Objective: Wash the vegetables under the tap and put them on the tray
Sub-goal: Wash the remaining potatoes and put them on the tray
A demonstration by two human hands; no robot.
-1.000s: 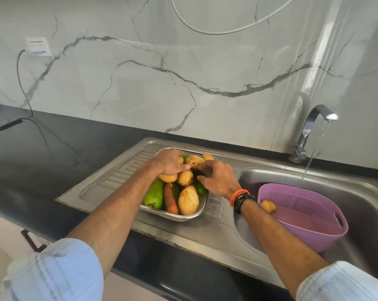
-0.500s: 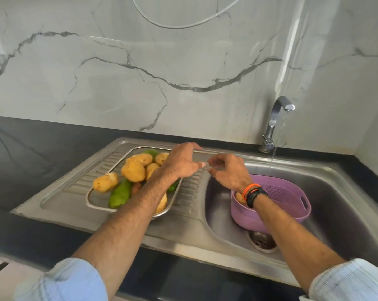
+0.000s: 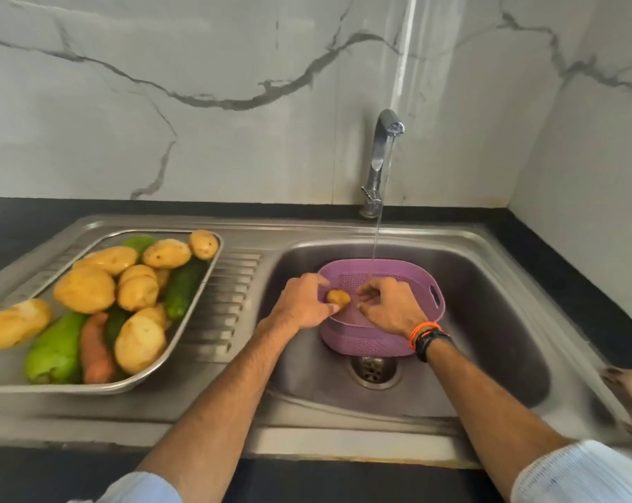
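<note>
Both hands sit over the purple colander (image 3: 398, 281) in the sink basin (image 3: 489, 321). Left hand (image 3: 302, 303) has fingers curled, and a small potato (image 3: 338, 298) sits at its fingertips, just over the colander's near-left rim; it looks pinched between thumb and fingers, though the contact side is partly hidden. Right hand (image 3: 389, 306) is just right of the potato, fingers loosely curled downward inside the colander; cannot tell whether it holds anything, nothing visible in it.

Tap (image 3: 381, 154) is beyond both hands and running, a thin stream landing at the colander's far rim, not on the potato. Steel tray (image 3: 194, 310) is well left of the left hand on the drainboard, piled with potatoes (image 3: 85, 288), cucumbers (image 3: 183, 288), a pale green squash-like vegetable (image 3: 55, 350) and a carrot (image 3: 95, 350).

Handling, judged: the potato is small, hard and fairly light, so one hand carries it easily. No crush risk, firm squeeze is fine. Likely wet skin, rounded shape, so it can squirt out of a fingertip pinch. Better to wrap fingers round its middle or cup it in the palm, and rub with the other hand under the stream. The colander is light plastic and can tip or slide if leaned on. The tray pile is heaped, so a round potato may roll; seat it in a gap.
</note>
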